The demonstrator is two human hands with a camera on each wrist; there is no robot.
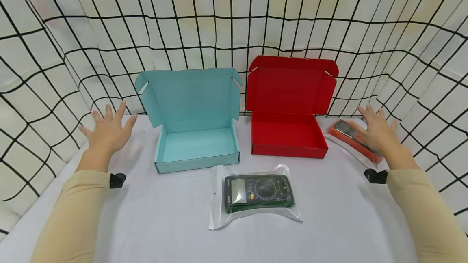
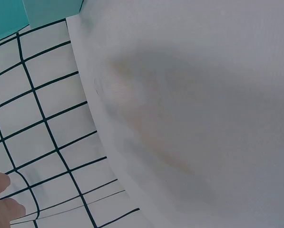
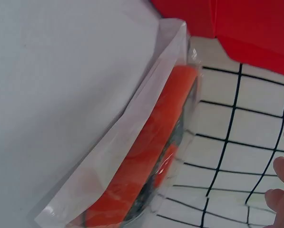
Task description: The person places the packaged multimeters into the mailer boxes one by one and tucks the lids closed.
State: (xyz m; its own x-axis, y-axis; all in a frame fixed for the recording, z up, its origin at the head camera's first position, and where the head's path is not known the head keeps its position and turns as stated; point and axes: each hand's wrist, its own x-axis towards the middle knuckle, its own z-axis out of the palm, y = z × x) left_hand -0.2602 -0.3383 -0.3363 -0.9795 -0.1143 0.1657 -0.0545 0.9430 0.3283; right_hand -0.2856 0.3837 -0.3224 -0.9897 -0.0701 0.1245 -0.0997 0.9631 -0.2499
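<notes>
Fingers spread, my left hand [image 1: 109, 130] hovers over the left side of the table beside a light blue box and holds nothing. On the far right, my right hand [image 1: 378, 130] is above a bagged orange-and-black device [image 1: 352, 137], its fingers loosely extended. In the right wrist view the bagged device [image 3: 146, 147] lies apart from the fingertips [image 3: 275, 199]. A black-and-green multimeter [image 1: 259, 192] in a clear plastic bag lies at the front middle. The light blue box [image 1: 197, 145] and a red box [image 1: 289, 133] stand behind it with lids raised.
White cloth covers the table [image 1: 175, 222]. A black grid net [image 1: 234, 23] over white sheeting encloses the back and both sides. Each wrist carries a black camera mount, one at the left cuff [image 1: 117, 180], one at the right cuff [image 1: 376, 176].
</notes>
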